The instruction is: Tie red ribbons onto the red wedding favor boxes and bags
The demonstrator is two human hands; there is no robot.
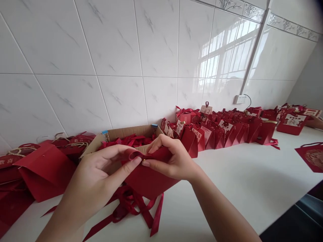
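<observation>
My left hand [101, 173] is closed, thumb and forefinger pinching a dark red ribbon [134, 154] that curls in a loop. A red paper gift box [152, 181] is held up in front of me, with the ribbon at its top edge. My right hand [174, 159] is closed on the top of that box, its thumb tip beside a small gold-coloured spot. The two thumbs nearly meet there. Loose satin ribbons [145, 211] lie on the white table [186, 215] below the gift box. My fingers partly hide how the ribbon is attached.
Behind my hands stands an open cardboard box [128, 130] with red ribbons inside. Red gift bags [47, 168] crowd the left. Several rows of red gift boxes [227, 132] line the tiled wall rightward. Another person's hand [315, 122] shows at the far right.
</observation>
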